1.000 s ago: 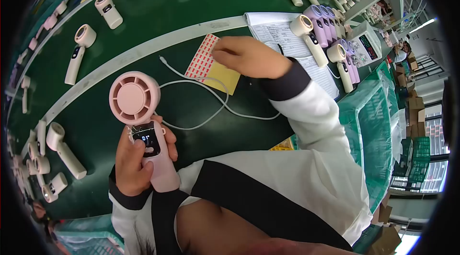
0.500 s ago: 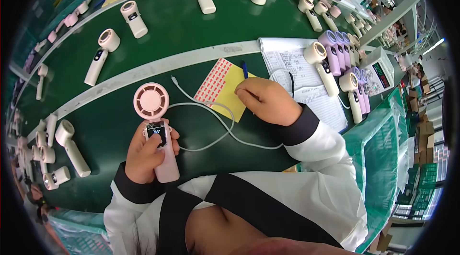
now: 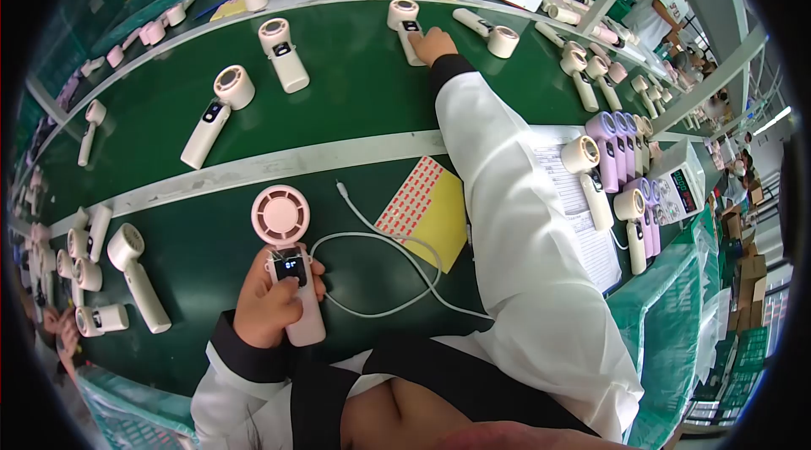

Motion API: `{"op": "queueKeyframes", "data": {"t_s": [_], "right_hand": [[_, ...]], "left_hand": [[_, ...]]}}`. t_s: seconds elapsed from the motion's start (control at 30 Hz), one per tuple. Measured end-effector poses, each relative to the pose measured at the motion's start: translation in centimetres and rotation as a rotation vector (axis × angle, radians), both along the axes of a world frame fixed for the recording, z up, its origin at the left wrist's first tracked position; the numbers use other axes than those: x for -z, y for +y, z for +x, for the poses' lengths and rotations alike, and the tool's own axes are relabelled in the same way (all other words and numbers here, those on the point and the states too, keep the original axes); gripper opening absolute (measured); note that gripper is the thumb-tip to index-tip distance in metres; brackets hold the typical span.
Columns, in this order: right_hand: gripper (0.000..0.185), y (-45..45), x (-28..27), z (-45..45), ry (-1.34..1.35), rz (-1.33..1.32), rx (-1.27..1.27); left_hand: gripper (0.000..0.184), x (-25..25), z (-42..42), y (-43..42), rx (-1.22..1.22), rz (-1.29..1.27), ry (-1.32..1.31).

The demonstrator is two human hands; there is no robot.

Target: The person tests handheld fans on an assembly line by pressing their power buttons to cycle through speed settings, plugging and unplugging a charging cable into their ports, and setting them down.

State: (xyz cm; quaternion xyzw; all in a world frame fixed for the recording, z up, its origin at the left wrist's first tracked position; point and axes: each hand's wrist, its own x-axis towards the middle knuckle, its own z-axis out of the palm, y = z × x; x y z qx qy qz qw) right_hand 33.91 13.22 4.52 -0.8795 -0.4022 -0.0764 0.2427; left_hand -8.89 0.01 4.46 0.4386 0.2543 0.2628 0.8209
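My left hand is wrapped round a pink handheld fan, thumb by its lit display, fan head pointing away from me. My right hand reaches far across the green belt and touches the handle of a cream fan; its fingers are partly hidden, so its grip on the fan is unclear. Between my arms, a white cable loops over the table beside a yellow sheet with red stickers.
More cream fans lie on the belt. At right are papers, purple fans, a meter with a red display and a green-lined crate. A person's hands show at far left.
My right hand has moved from the yellow sheet forward to the cream fan on the belt. The left hand still holds the pink fan. The camera view has shifted, showing more of the far side.
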Motion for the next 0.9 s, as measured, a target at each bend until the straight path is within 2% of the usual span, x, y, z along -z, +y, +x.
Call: {"op": "queueKeyframes", "data": {"t_s": [0.1, 0.17, 0.2, 0.3, 0.4, 0.43, 0.53, 0.6, 0.67, 0.77, 0.9], "right_hand": [[0.037, 1.1, 1.3, 1.5, 0.173, 0.055, 0.03], [0.041, 3.4, 3.6, 4.6, 0.585, 0.14, -0.073], [0.041, 2.9, 2.8, 2.8, 0.587, 0.124, -0.078], [0.038, -3.0, -0.9, -0.6, 0.857, 0.272, -0.299], [0.035, -11.8, -4.4, -5.7, 1.132, 0.419, -0.505], [0.034, -11.8, -5.7, -7.6, 1.221, 0.473, -0.571], [0.041, -18.9, -8.1, -12.8, 1.422, 0.54, -0.773], [0.045, -22.3, -7.9, -15.6, 1.463, 0.491, -0.81], [0.036, -24.6, -8.4, -18.8, 1.536, 0.486, -0.851], [0.032, -25.8, -8.2, -22.8, 1.571, 0.328, -0.701], [0.031, -25.3, -6.5, -25.5, 1.56, 0.383, -0.826]], "left_hand": [[0.052, -0.7, 0.6, -1.1, 0.028, -0.029, 0.041], [0.052, -0.9, 0.6, -1.2, 0.025, -0.041, 0.049], [0.053, -1.1, 0.6, -1.2, 0.029, -0.044, 0.058], [0.053, -1.5, 0.2, -1.3, 0.012, -0.052, 0.07], [0.054, -1.9, 0.0, -1.3, -0.001, -0.072, -0.028], [0.055, -2.1, 0.1, -1.2, -0.001, -0.074, -0.064], [0.055, -2.6, 0.1, -1.5, -0.017, -0.11, -0.161], [0.056, -3.0, -0.2, -1.4, -0.027, -0.138, -0.243], [0.056, -3.1, 0.1, -1.7, -0.025, -0.107, -0.247], [0.054, -2.9, 0.6, -1.8, -0.017, -0.113, -0.278], [0.052, -3.5, 0.9, -2.1, -0.02, -0.031, -0.245]]}}
